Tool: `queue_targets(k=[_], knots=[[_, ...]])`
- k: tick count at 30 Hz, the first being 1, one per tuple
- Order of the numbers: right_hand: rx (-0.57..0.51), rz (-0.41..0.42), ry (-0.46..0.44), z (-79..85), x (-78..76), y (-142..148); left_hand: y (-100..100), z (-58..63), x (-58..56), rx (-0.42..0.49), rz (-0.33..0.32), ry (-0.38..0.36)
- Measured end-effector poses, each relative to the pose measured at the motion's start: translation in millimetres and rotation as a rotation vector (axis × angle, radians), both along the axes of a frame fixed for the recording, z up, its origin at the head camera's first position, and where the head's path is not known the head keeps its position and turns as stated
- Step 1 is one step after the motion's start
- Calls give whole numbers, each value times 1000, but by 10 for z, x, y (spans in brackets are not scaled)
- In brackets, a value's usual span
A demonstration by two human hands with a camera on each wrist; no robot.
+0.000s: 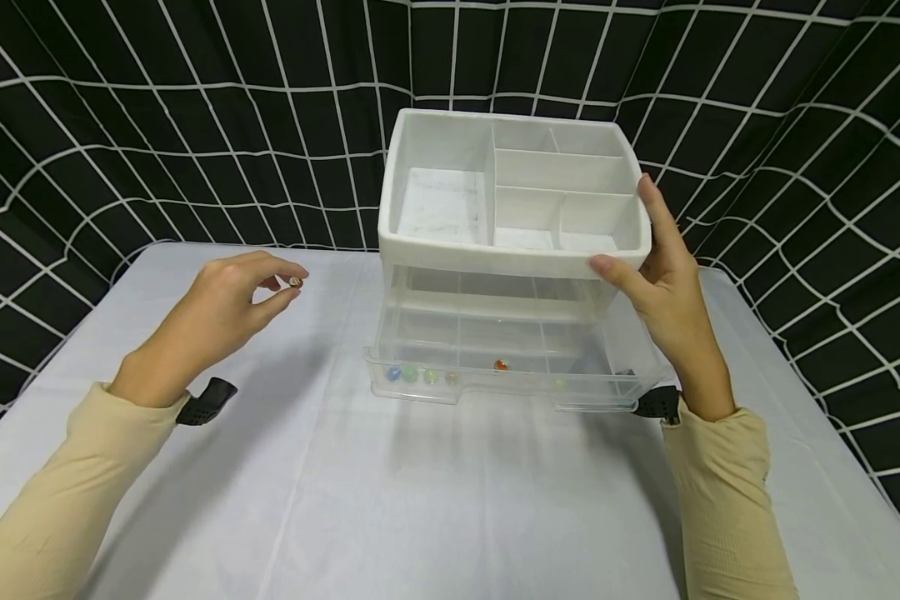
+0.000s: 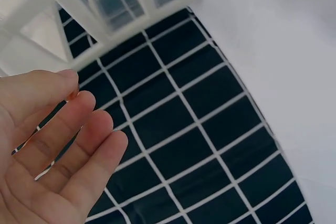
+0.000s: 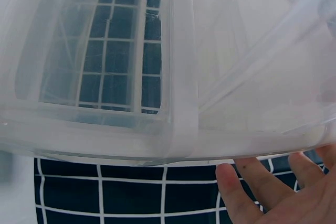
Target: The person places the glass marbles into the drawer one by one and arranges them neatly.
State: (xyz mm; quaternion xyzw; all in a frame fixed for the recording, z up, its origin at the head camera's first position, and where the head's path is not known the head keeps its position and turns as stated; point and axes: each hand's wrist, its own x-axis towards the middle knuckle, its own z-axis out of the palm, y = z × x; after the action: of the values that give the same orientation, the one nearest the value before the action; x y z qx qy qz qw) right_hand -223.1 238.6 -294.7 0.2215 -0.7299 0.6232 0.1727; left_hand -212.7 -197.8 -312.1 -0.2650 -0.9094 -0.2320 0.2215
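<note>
Between thumb and index finger my left hand [image 1: 221,308] pinches a small brown striped marble [image 1: 295,282], held above the table left of the organizer. In the left wrist view the fingertips mostly hide the marble [image 2: 73,94]. A white desktop organizer [image 1: 510,262] stands at the centre with a clear drawer [image 1: 495,393] pulled out at its lower front. My right hand [image 1: 667,287] grips the organizer's upper right corner, thumb on the front rim and fingers along the side. Behind the drawer's front wall lie several marbles, including a blue marble [image 1: 393,373], a green marble [image 1: 410,374] and an orange marble [image 1: 501,365].
The organizer's top is split into several compartments [image 1: 446,204]. A white cloth covers the table [image 1: 390,517]. Black fabric with a white grid [image 1: 307,125] surrounds the back and sides. Each wrist wears a black device, such as the left wrist's camera [image 1: 207,402].
</note>
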Motion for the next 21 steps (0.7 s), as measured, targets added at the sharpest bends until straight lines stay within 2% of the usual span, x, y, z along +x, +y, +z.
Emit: queue_targets(k=[15,21], knots=[[5,-6,-8,6,5,1,204,131,151,56,-114,121],[1,-3,-8,4,5,3,270,184,191,68,-145,143]])
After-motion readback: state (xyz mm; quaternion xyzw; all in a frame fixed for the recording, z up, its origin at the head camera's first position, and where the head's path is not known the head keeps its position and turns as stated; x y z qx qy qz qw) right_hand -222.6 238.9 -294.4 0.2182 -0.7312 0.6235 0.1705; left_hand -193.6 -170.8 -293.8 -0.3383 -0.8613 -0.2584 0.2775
